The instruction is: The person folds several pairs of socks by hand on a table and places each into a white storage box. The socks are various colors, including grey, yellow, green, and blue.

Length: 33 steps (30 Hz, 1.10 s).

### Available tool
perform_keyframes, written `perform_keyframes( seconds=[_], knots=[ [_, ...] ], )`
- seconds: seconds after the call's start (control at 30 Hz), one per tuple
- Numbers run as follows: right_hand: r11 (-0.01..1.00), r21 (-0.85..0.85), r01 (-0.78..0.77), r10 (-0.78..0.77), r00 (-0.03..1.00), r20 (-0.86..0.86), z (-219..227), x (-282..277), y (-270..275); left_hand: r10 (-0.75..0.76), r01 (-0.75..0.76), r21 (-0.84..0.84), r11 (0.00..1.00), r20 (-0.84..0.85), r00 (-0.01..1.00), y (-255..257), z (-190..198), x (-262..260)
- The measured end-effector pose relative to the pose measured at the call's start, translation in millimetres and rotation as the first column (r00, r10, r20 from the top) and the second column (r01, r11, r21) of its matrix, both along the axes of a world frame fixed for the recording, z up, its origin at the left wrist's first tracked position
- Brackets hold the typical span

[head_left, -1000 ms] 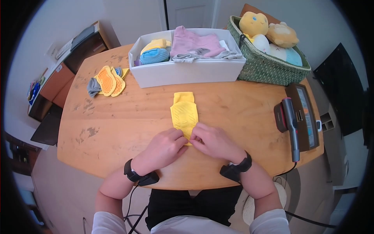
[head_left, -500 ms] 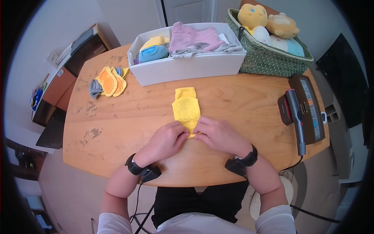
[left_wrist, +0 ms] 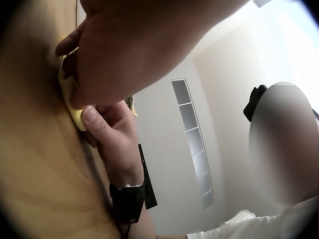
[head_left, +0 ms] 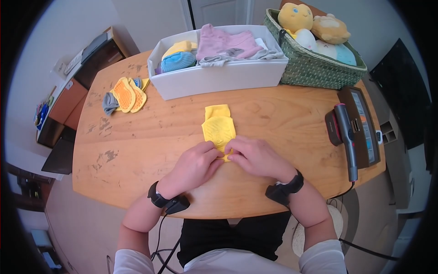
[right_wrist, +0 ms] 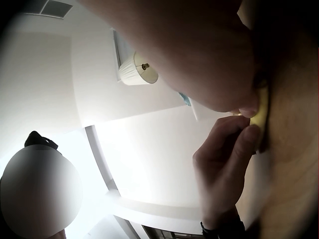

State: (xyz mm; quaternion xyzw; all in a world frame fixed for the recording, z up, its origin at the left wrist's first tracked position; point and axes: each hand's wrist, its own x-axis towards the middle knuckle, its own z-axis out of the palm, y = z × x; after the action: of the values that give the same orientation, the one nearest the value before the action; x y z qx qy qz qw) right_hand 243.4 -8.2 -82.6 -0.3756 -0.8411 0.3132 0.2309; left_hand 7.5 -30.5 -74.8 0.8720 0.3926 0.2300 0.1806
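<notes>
A yellow sock [head_left: 218, 129] lies flat on the wooden table in front of the person, its folded band pointing away. At its near end, my left hand [head_left: 195, 163] pinches the edge from the left with curled fingers. My right hand [head_left: 256, 156] pinches the same end from the right, thumb below and fingers above. The left wrist view shows the right thumb on the yellow fabric [left_wrist: 78, 118] close to the table. In the right wrist view, the left thumb and fingers hold the yellow edge [right_wrist: 260, 117]. Part of the near end is hidden under the fingers.
Socks with orange-dotted soles [head_left: 124, 95] lie at the table's left. Behind stands a white divided box [head_left: 219, 81] of folded clothes, beside a green woven basket [head_left: 319, 71] of plush toys. A corded styling tool [head_left: 346, 141] and a brown case [head_left: 365, 128] lie at right.
Both hands stay at the sock's near end, and their fingers have shifted slightly along its edge. The head view has tilted a little. Other things on the table have stayed put.
</notes>
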Motion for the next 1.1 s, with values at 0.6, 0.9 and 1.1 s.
perform_keyframes(
  seconds=[0.6,0.9,1.1],
  knots=[
    [0.993,0.115,0.01,-0.016,0.998,0.053,4.2,-0.7,-1.0,-0.022,0.023,-0.013,1.0,0.062,0.998,4.6,-0.5,-2.7],
    [0.982,0.187,-0.023,0.007,0.996,0.086,7.2,-0.4,1.2,0.045,-0.01,-0.276,0.961,0.121,0.992,11.5,-1.6,-9.6],
    [0.99,0.14,0.007,-0.019,0.996,0.082,1.9,1.4,2.2,-0.012,0.018,-0.076,0.997,0.078,0.997,9.2,5.4,-7.6]
  ],
)
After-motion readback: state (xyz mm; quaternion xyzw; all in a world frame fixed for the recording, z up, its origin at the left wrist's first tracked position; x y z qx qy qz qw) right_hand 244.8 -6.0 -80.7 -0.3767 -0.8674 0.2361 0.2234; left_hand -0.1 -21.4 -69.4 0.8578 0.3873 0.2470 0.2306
